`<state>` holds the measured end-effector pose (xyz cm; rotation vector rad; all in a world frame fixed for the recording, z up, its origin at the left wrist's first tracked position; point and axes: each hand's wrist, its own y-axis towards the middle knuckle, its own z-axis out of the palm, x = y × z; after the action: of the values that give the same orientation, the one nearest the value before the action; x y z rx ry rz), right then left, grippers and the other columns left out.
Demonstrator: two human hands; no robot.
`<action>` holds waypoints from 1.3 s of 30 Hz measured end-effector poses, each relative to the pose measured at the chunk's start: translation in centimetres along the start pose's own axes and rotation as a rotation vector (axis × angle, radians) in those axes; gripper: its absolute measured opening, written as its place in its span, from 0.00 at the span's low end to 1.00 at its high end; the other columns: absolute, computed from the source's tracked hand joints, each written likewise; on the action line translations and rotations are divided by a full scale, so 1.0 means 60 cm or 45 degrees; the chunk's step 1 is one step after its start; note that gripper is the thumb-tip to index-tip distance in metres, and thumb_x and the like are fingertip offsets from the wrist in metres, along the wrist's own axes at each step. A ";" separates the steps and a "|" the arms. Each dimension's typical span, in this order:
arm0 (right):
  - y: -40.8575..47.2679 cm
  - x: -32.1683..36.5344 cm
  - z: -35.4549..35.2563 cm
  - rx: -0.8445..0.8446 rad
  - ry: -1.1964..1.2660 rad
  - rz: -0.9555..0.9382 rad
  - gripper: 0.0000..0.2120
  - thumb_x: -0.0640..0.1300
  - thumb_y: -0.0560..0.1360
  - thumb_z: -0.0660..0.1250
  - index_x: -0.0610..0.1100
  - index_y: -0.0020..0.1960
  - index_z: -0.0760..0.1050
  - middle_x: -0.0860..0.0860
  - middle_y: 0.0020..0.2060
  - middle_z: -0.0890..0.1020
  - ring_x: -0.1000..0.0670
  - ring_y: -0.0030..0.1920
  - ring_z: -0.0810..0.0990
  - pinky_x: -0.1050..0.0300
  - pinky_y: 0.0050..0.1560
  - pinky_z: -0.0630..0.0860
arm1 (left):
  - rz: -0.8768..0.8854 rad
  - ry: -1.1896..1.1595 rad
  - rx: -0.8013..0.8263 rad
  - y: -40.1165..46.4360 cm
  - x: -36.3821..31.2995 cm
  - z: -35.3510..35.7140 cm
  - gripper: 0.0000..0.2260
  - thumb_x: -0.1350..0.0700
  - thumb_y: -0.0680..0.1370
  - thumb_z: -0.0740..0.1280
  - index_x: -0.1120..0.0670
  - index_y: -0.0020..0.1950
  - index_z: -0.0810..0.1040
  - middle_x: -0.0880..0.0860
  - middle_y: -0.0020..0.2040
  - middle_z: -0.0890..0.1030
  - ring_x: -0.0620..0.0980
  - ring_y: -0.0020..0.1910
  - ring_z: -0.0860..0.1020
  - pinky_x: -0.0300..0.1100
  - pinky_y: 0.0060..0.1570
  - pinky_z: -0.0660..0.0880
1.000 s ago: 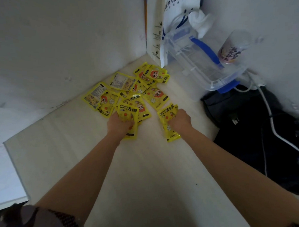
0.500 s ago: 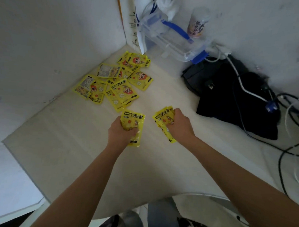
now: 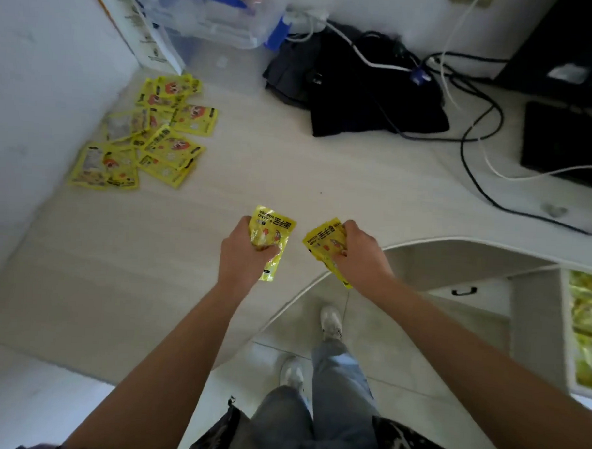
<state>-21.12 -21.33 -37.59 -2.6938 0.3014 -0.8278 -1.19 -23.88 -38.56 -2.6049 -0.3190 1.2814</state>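
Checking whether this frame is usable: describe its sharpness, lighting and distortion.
Head view: mild motion blur overall; the far pile of packets is smeared, and print on the left packet and right packets is soft; the light is dim and flat, with faint shadows; wide-angle distortion bows the desk edge.

A clear plastic storage box with blue clips (image 3: 225,21) is seen at the wall on a pale wood-grain desk (image 3: 290,169), just beside a crumpled black fabric bag (image 3: 361,105), over which white and black cables (image 3: 364,57) are draped.
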 end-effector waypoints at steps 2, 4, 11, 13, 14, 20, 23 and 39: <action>-0.035 -0.035 -0.002 -0.031 -0.006 0.059 0.08 0.40 0.74 0.61 0.44 0.52 0.65 0.45 0.45 0.77 0.40 0.48 0.77 0.49 0.45 0.73 | 0.061 0.046 0.058 -0.024 -0.012 0.029 0.17 0.58 0.66 0.75 0.55 0.52 0.75 0.51 0.43 0.81 0.55 0.44 0.79 0.47 0.44 0.76; -0.067 -0.073 -0.004 -0.068 0.000 0.125 0.10 0.39 0.74 0.61 0.43 0.54 0.66 0.44 0.48 0.79 0.39 0.49 0.78 0.49 0.44 0.71 | 0.124 0.083 0.129 -0.048 -0.025 0.062 0.17 0.59 0.67 0.75 0.56 0.52 0.75 0.51 0.43 0.81 0.55 0.44 0.79 0.47 0.44 0.76; -0.183 -0.228 -0.038 -0.191 0.040 0.356 0.11 0.41 0.74 0.62 0.44 0.55 0.65 0.44 0.48 0.79 0.39 0.49 0.78 0.47 0.47 0.73 | 0.284 0.245 0.391 -0.137 -0.068 0.207 0.15 0.58 0.67 0.74 0.54 0.50 0.74 0.52 0.43 0.82 0.56 0.43 0.80 0.47 0.41 0.77; -0.216 -0.277 -0.053 -0.213 0.054 0.417 0.12 0.41 0.75 0.62 0.45 0.57 0.66 0.44 0.49 0.79 0.39 0.49 0.78 0.47 0.49 0.73 | 0.321 0.280 0.447 -0.167 -0.086 0.256 0.16 0.56 0.67 0.75 0.54 0.51 0.73 0.53 0.45 0.82 0.57 0.45 0.80 0.50 0.43 0.77; -0.233 -0.304 -0.060 -0.224 0.059 0.441 0.12 0.41 0.75 0.63 0.45 0.57 0.66 0.44 0.50 0.79 0.40 0.50 0.77 0.47 0.49 0.73 | 0.338 0.291 0.475 -0.184 -0.096 0.281 0.16 0.56 0.67 0.75 0.53 0.51 0.73 0.53 0.45 0.82 0.57 0.46 0.80 0.52 0.43 0.77; -0.336 -0.461 -0.115 -0.267 0.039 0.526 0.12 0.41 0.75 0.62 0.45 0.58 0.66 0.44 0.53 0.78 0.39 0.53 0.76 0.45 0.50 0.73 | 0.478 0.406 0.559 -0.301 -0.153 0.431 0.16 0.56 0.68 0.75 0.54 0.51 0.73 0.55 0.45 0.82 0.59 0.45 0.80 0.50 0.40 0.76; -0.388 -0.537 -0.146 -0.294 0.031 0.533 0.12 0.40 0.76 0.62 0.45 0.58 0.66 0.45 0.53 0.78 0.39 0.53 0.76 0.44 0.51 0.73 | 0.555 0.543 0.582 -0.361 -0.181 0.502 0.15 0.55 0.69 0.73 0.54 0.53 0.73 0.56 0.47 0.82 0.59 0.47 0.79 0.44 0.37 0.70; -0.500 -0.841 -0.265 -0.350 0.164 0.759 0.08 0.41 0.74 0.62 0.45 0.49 0.63 0.42 0.48 0.78 0.36 0.50 0.76 0.46 0.45 0.71 | 0.601 0.577 0.747 -0.499 -0.338 0.802 0.20 0.53 0.70 0.73 0.53 0.59 0.73 0.54 0.50 0.82 0.57 0.49 0.80 0.47 0.44 0.77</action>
<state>-67.92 17.43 -40.39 -2.5452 1.2529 -0.8091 -54.52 3.61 -43.30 -2.3952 0.6779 0.6884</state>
